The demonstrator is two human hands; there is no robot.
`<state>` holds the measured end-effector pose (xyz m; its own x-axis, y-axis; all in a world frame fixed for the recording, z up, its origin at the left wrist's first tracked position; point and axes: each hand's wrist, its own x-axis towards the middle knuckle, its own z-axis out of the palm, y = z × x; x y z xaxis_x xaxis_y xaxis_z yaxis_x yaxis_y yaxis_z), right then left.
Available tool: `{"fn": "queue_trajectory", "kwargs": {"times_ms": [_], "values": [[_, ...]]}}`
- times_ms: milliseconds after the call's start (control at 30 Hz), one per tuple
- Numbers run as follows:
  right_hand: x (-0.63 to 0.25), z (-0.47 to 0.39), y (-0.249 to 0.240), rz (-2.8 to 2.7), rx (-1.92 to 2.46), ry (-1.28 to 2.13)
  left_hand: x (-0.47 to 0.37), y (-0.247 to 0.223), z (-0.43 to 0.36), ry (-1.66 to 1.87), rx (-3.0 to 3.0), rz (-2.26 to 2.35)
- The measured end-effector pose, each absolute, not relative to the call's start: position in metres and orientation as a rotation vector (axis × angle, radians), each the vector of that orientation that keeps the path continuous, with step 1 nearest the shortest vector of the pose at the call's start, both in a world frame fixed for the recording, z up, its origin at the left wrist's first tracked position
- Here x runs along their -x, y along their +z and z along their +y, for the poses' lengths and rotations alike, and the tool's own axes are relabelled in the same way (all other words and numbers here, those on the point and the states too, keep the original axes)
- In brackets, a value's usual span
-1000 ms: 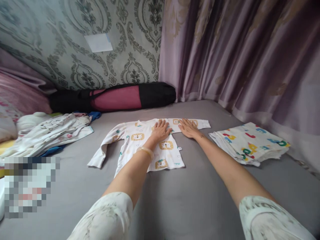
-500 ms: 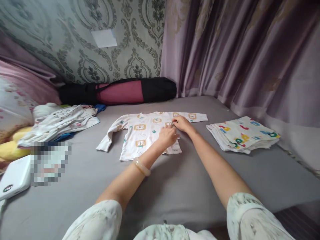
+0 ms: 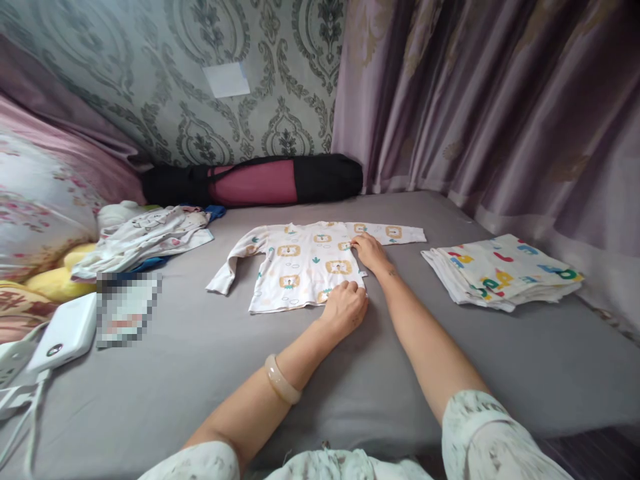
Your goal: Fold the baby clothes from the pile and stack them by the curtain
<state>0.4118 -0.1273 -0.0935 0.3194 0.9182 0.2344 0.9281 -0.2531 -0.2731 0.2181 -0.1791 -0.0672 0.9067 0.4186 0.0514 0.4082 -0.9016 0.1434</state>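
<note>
A white long-sleeved children's shirt (image 3: 305, 267) printed with tan lion faces and green leaves lies spread on the grey bed sheet. Its left-side sleeve bends down toward me; the other stretches out to the right. My left hand (image 3: 346, 308), with a pale bangle on the forearm, is closed at the shirt's bottom right corner, fingers curled over the hem. At the underarm on the right edge, my right hand (image 3: 371, 253) pinches the fabric between its fingertips. Part of the hem is hidden under my left hand.
Right of the shirt sits a folded stack of colourfully printed white cloth (image 3: 505, 270). Loose clothes (image 3: 143, 240) lie on the left, near a white power bank (image 3: 65, 333) with cables and a blurred packet (image 3: 129, 310). A black and maroon long bag (image 3: 255, 181) lies along the wall.
My left hand has moved from the shirt's right side down to its bottom right corner. My right hand stays near the underarm. The view has shifted slightly, showing more on the left.
</note>
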Motion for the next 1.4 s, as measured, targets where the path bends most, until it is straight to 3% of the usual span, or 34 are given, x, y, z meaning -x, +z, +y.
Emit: {"fn": "queue_trajectory", "kwargs": {"times_ms": [233, 900, 1200, 1400], "values": [[-0.417, -0.129, -0.089, -1.717, 2.257, -0.139, -0.221, -0.081, -0.174, 0.434, -2.648, 0.645], [-0.390, -0.118, -0.084, -1.818, 2.201, -0.019, -0.227, -0.077, -0.190, 0.232, -2.990, 0.411], [-0.354, -0.084, -0.080, -1.963, 2.263, 0.309, -0.167, -0.040, -0.156, 0.127, -2.792, 0.281], [-0.354, -0.028, -0.080, -1.728, 2.422, 0.272, -0.111, -0.039, -0.106, 0.448, -2.588, 0.587]]}}
